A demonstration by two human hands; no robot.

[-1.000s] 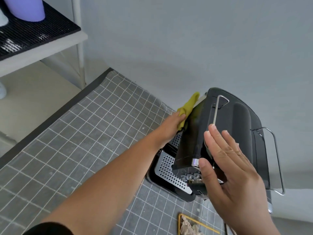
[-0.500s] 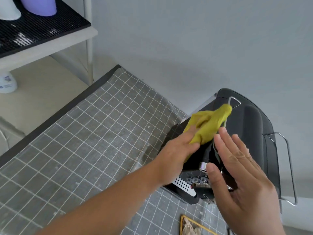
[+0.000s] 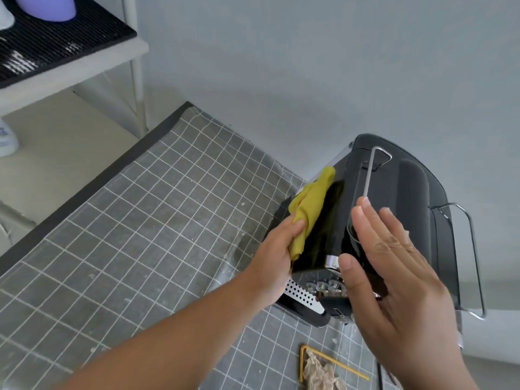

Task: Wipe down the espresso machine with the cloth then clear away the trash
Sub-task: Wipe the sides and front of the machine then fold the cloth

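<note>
Head view: left hand point(image 3: 277, 257) pinches the yellow cloth point(image 3: 311, 209) against the espresso machine point(image 3: 394, 226)'s left side, while the open-fingered right hand point(image 3: 394, 280) steadies its near front.

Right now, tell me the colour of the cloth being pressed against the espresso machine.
Mustard yellow cloth, seen in the head view, held in the left hand.

Two hands — a left hand point(image 3: 271, 256) and a right hand point(image 3: 394, 288) — one espresso machine point(image 3: 399, 220), one yellow cloth point(image 3: 309, 209), one crumpled piece of trash point(image 3: 320, 372), one purple cup point(image 3: 46, 7) and one gridded mat point(image 3: 126, 235).
</note>
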